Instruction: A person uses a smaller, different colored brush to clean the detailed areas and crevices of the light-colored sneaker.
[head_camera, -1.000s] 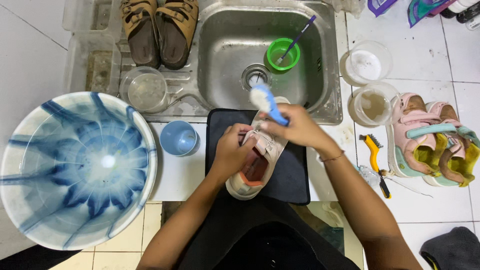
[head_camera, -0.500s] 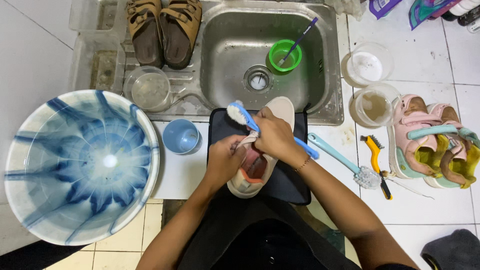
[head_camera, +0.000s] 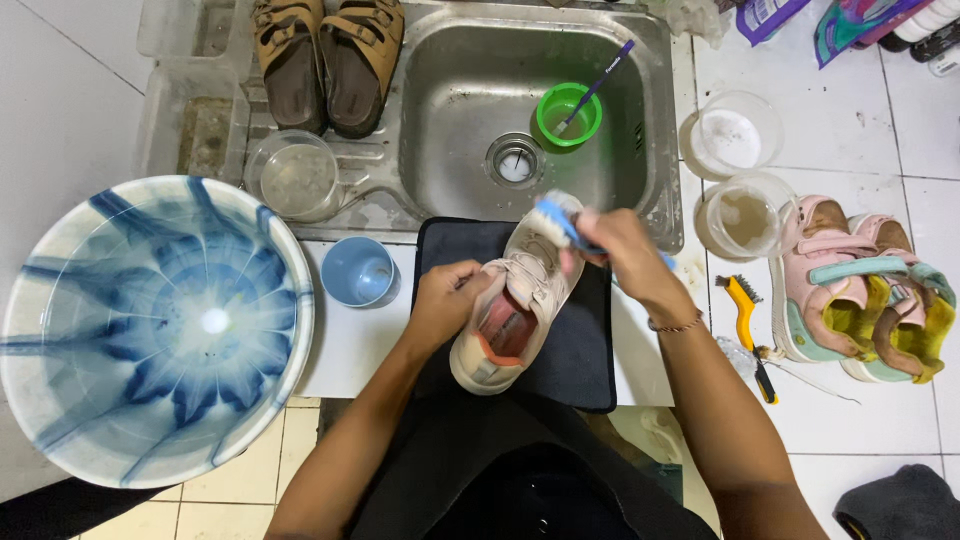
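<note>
A beige sneaker (head_camera: 525, 295) with an orange-pink lining lies on a dark mat (head_camera: 580, 350) in front of the sink. My left hand (head_camera: 445, 300) grips its side near the opening. My right hand (head_camera: 615, 250) holds a blue-handled brush (head_camera: 560, 215), whose bristle head rests on the toe of the sneaker.
A steel sink (head_camera: 520, 110) holds a green cup (head_camera: 568, 112) with a toothbrush. Brown sandals (head_camera: 325, 55) lie on the drainboard. A large blue-white basin (head_camera: 150, 320), a blue cup (head_camera: 357, 270), clear bowls (head_camera: 735, 215), a yellow brush (head_camera: 745, 320) and pink sandals (head_camera: 860, 290) surround the mat.
My right hand has swung the brush from the sneaker's middle up to its toe. The long light-blue brush that lay right of the mat is out of sight.
</note>
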